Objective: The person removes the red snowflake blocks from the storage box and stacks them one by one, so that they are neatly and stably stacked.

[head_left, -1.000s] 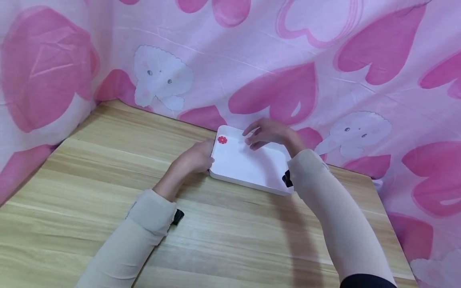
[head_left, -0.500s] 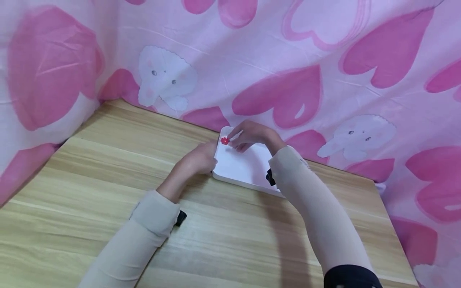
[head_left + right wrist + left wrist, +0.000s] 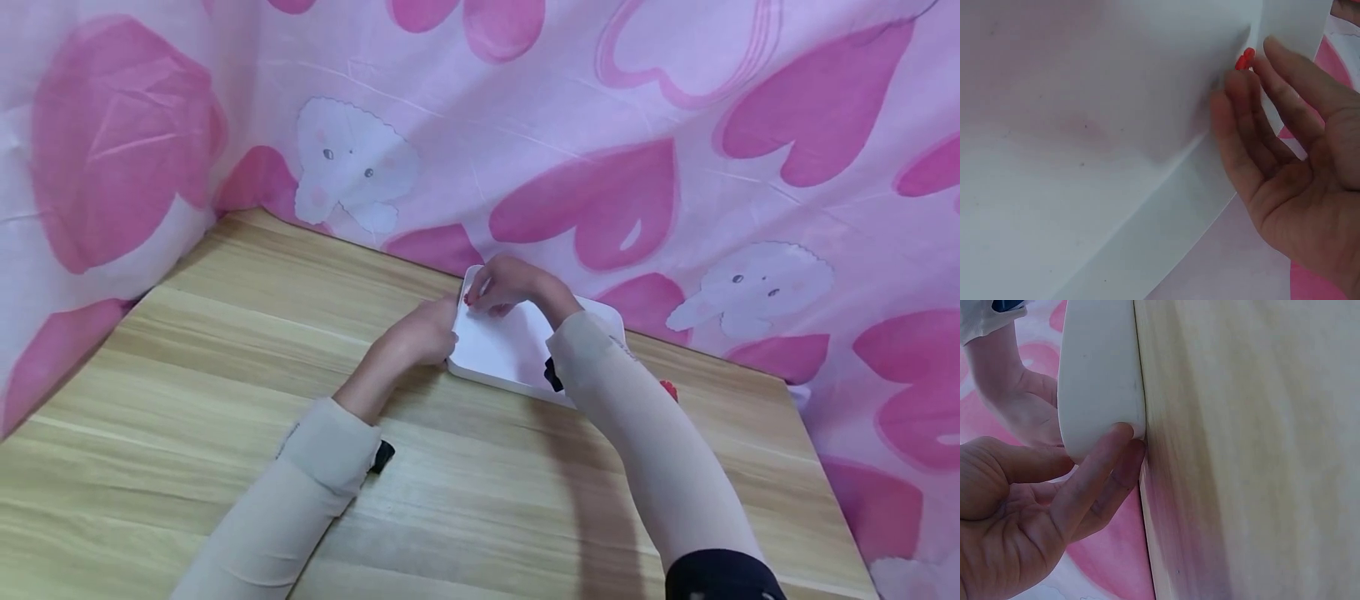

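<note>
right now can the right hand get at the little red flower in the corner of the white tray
Probably yes. The right hand is already in that corner of the white tray, fingertips right by the red flower, with nothing between them. The left hand only touches the tray's outer rim.

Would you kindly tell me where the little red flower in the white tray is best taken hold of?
Judging by its pose, pinch the red flower by its edges from above, fingertips coming from the tray's open middle. It is small, lies in the white tray's far-left corner beside the raised rim, and the right hand's fingers are already beside it.
</note>
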